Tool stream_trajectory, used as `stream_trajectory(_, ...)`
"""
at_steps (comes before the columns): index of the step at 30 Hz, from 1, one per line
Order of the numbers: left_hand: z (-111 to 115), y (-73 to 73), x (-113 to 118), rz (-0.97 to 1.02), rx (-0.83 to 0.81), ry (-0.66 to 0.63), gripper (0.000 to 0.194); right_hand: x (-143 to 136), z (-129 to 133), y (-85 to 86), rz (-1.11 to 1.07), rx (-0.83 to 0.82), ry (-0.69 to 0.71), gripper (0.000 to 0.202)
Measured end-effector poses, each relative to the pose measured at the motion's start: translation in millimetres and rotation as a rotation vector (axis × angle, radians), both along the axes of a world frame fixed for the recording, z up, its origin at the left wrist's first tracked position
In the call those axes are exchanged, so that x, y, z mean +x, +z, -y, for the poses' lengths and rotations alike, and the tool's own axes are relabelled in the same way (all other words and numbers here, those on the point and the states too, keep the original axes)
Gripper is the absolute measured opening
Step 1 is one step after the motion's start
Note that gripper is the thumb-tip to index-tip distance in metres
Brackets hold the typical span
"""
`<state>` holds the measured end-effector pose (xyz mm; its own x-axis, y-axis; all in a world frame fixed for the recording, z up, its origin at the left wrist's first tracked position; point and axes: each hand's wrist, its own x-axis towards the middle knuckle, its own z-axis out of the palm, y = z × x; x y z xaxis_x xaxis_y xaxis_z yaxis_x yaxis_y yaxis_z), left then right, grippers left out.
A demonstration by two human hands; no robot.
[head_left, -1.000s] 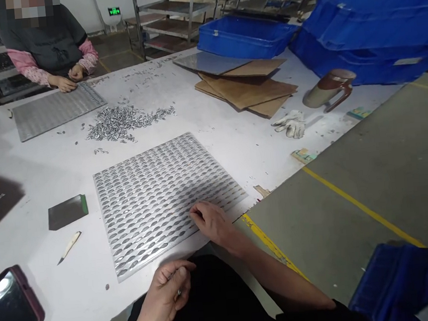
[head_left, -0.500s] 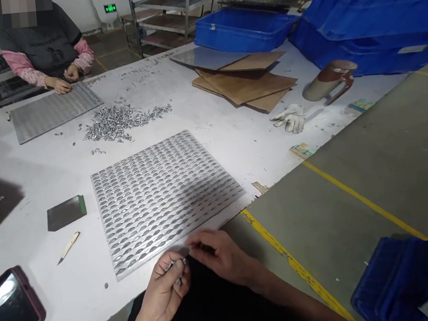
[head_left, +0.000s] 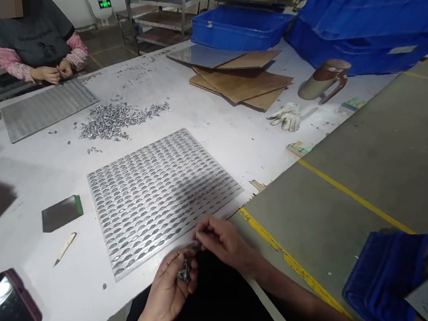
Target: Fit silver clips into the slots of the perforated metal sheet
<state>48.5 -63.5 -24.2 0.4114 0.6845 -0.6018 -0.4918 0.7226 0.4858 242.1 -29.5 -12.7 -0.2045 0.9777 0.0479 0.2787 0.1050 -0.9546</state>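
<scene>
My left hand [head_left: 172, 281] is closed around a small bunch of grey metal pieces [head_left: 184, 271], just off the table's front edge. Close beside it, my right hand [head_left: 223, 242] has thumb and forefinger pinched together; whatever is between the tips is too small to make out. Beyond both hands lies a flat tray sheet [head_left: 165, 199] with rows of leaf-shaped slots, many of them looking dark and filled. Behind that sheet is a loose heap of the same small metal pieces [head_left: 109, 120].
Left of the sheet lie a dark flat plate [head_left: 61, 214], a small knife [head_left: 65, 248] and a phone [head_left: 10, 313]. A co-worker's hands [head_left: 54, 73] are over another sheet [head_left: 45, 113]. Cardboard [head_left: 241, 85], a glove [head_left: 287, 117], a mug [head_left: 323, 81] and blue crates [head_left: 240, 28] stand right.
My left hand has turned, showing more of the metal pieces. My right hand has moved slightly up and right, its fingertips pinched. The co-worker's hands have come together off their sheet.
</scene>
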Motion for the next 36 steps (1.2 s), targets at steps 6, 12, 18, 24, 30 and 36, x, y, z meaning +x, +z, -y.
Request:
stream_trajectory(6,0.9,2.9,-8.2,-0.072,0.063,-0.052,0.023,11.9,-38.1,-22.3,0.336,0.163,0.001,0.009)
stream_trajectory(12,2.9,1.1,-6.7,-0.089,0.135,-0.071,0.020,1.8,-50.1,-22.2,0.564,0.125,0.052,0.010)
stream_trajectory(18,6.3,0.3,-2.1,-0.088,0.189,-0.084,0.021,2.4,-44.6,-10.5,0.646,0.061,-0.057,0.001)
stream_trajectory(24,6.9,11.0,0.4,-0.120,0.343,-0.177,0.040,4.2,-1.4,17.3,0.176,0.161,0.248,0.014)
stream_trajectory(30,3.1,12.3,-4.7,-0.017,0.315,-0.312,0.044,-2.1,15.4,15.9,0.022,0.126,0.375,0.014)
stream_trajectory(36,-0.6,8.7,-8.3,-0.037,0.226,-0.280,0.022,-5.4,17.6,13.9,0.125,0.079,0.226,0.006)
